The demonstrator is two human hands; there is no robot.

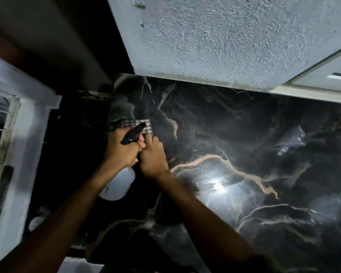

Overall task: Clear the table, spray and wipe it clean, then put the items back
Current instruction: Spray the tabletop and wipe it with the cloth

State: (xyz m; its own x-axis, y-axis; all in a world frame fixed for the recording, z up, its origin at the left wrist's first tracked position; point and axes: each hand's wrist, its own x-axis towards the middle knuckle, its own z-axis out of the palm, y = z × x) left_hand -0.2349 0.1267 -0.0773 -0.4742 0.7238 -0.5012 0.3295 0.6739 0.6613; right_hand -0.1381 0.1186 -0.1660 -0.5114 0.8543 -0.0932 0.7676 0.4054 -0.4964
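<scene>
My left hand (122, 149) held the spray bottle (117, 185) by its neck. My fingers were curled round it, under the black spray head (133, 133). The white body of the bottle hung below my hand, over the left edge of the bench (244, 134). I think I held it there so the spray would land on the dark top and not on the floor.

My right hand (153, 157) was right beside the left one, touching it. Its fingers lay near the spray head, and I could not tell if they held anything. Maybe they were helping to steady the bottle or turn the tip.

A checked cloth (135, 124) lay on the bench just past my hands. I think it was kept close so I could grab it fast to wipe.

The bench top was shiny and had a bright spot of light on it. I saw nothing else standing on the part in view, so I think the clearing was done and the spraying was the step in hand.
</scene>
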